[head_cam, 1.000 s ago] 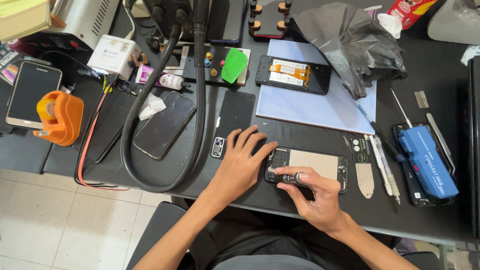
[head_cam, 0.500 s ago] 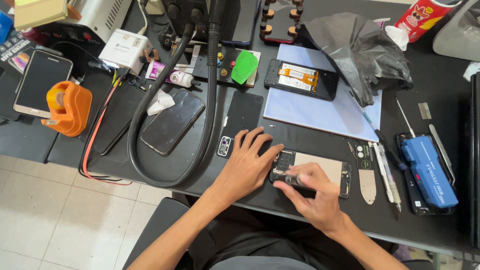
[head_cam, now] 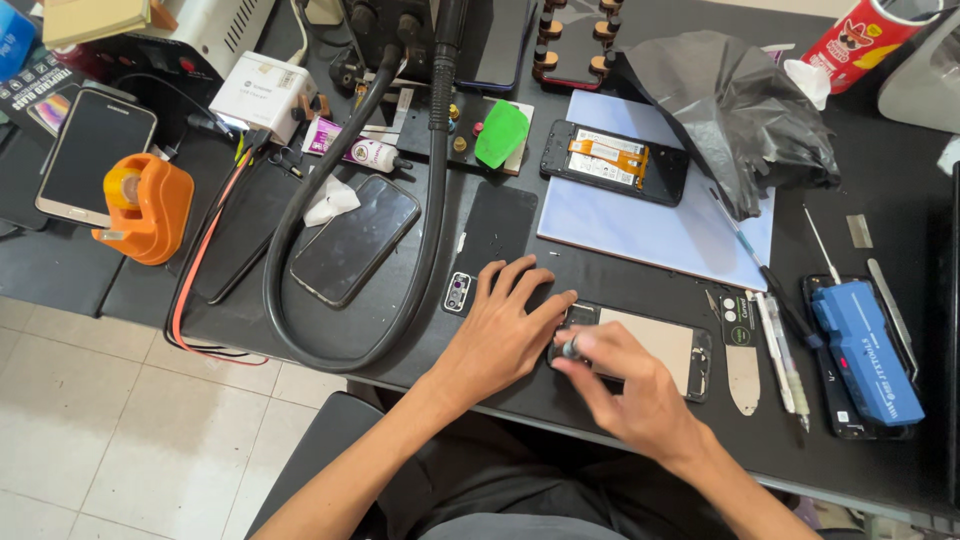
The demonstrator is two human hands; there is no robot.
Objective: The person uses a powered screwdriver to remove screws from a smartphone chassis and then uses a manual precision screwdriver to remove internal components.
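Left hand (head_cam: pixel 505 325) flat, fingers spread, steadying opened phone (head_cam: pixel 650 345); right hand (head_cam: pixel 625 385) pinching small tool (head_cam: pixel 570 347) over it.

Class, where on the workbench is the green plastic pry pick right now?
In the head view, the green pry pick lies at the bench's upper middle, between the black hose on its left and the opened phone on its right.

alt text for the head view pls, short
Both hands work on an opened phone lying at the front edge of a black workbench: the left hand presses flat beside it, and the right hand pinches a small tool at its left end. Other phones, a thick black hose and a blue case lie around.
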